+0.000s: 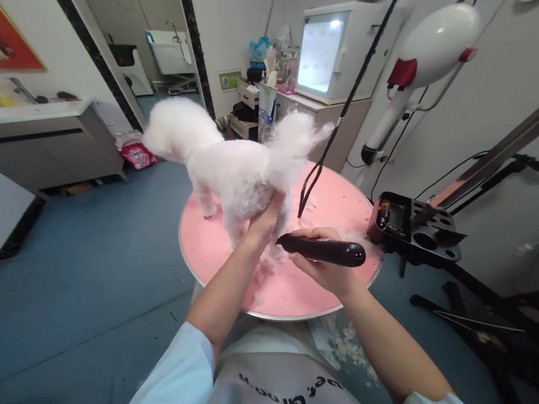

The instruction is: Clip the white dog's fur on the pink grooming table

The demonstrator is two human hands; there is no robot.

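A white fluffy dog (225, 161) stands on a round pink grooming table (348, 199), its head to the left and its bushy tail (295, 136) to the right. My left hand (266, 220) is closed at the dog's hindquarters, around the upper part of a hind leg; its fingers are partly hidden by fur. In my right hand (325, 275) is a black hair clipper (324, 249). The clipper's head points left, close to the lower hind leg; whether it touches the fur I cannot tell. Loose tufts of white hair lie on the tabletop.
A black grooming loop (314, 186) hangs beside the tail. At the table's right edge sits a black tool holder (413, 230). A white dryer (441, 43) and a lit cabinet (324, 51) stand behind. Cut hair (351, 349) lies on the blue floor.
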